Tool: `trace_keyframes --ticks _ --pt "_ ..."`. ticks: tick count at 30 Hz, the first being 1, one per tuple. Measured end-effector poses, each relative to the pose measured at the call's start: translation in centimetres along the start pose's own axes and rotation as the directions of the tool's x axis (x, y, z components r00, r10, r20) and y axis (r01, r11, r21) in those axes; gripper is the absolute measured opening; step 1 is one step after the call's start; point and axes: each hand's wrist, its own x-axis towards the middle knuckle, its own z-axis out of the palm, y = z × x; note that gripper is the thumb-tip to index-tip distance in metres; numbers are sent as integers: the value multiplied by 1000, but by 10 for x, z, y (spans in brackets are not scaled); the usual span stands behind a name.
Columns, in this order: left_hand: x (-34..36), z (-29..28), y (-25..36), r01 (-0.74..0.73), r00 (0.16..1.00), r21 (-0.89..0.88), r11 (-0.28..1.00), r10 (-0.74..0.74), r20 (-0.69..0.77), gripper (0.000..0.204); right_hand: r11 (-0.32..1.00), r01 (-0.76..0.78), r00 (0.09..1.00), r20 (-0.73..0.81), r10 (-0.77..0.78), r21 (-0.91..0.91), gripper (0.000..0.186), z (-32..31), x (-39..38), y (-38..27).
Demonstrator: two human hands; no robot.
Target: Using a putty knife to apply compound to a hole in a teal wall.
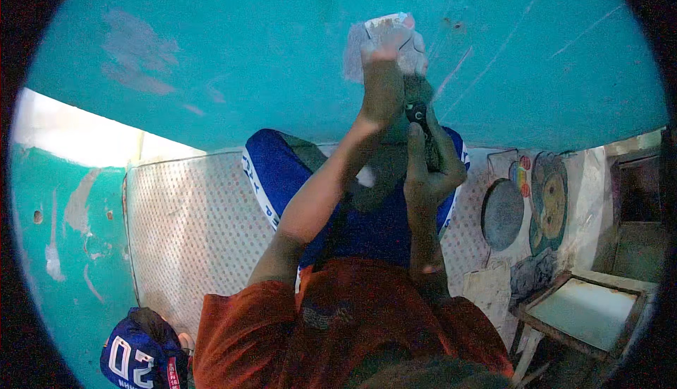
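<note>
In front of me is a teal painted surface (282,58). My left hand (384,54) reaches up to a pale, greyish patch on it, where a white piece with a reddish corner (389,21) shows past the fingers. The fingers are blurred, so I cannot tell whether they grip that piece or only press on it. Just below and to the right, my right hand (429,167) is closed around a black handheld tool (417,114) with a small round light mark. My thumb lies along the tool, and its far end points up towards the patch. Its exact kind is unclear.
My blue-trousered knees (275,160) sit close to the teal surface, over a dotted pale mat (190,213). To the right are a round grey disc (503,214) and a framed panel on legs (584,311). A dark blue garment (141,350) shows at lower left.
</note>
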Motion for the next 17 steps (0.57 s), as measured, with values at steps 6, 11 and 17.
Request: trace_keyframes --ticks 6,11,17 --pt "2 -2 4 90 996 -114 989 -89 19 20 991 -17 996 84 29 -136 30 -6 2 -6" --pt "6 -2 -11 -342 935 255 904 356 -7 16 998 -10 999 42 13 -69 29 -2 -5 11" --pt "2 -14 -2 -663 699 658 357 610 372 12 996 2 998 61 3 -85 27 -4 -5 -2"
